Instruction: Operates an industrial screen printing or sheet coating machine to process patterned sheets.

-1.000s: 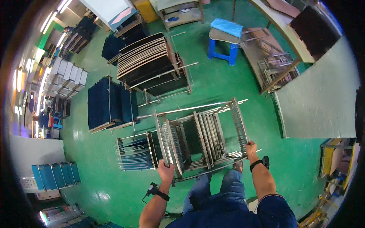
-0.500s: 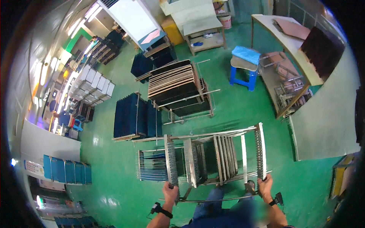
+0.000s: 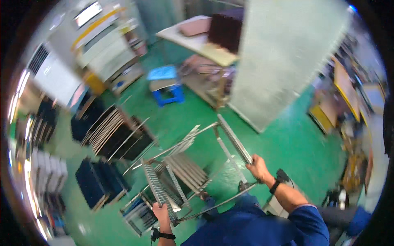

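Observation:
A metal rack frame (image 3: 186,146) with two slotted side rails stands in front of me, turned at a slant. My left hand (image 3: 161,212) is closed round the near end of its left slotted rail (image 3: 153,180). My right hand (image 3: 257,167) grips the near end of the right rail (image 3: 233,137). Between and below the rails show several slatted metal pieces (image 3: 186,169); whether they belong to this frame or to another beneath it, I cannot tell. Beside my left hand is a low rack with dark thin sheets (image 3: 140,213).
Dark panel stacks (image 3: 97,182) and a rack of brown-edged boards (image 3: 117,133) stand at left. Ahead are a blue stool (image 3: 167,92), a worktable (image 3: 193,43) and a tall pale panel (image 3: 279,61). Yellow-edged boards (image 3: 344,88) lean at right on the green floor (image 3: 291,151).
My view has swung to the right, so the stacks and stool sit further left. The rack frame has turned aslant with both hands still on its rails.

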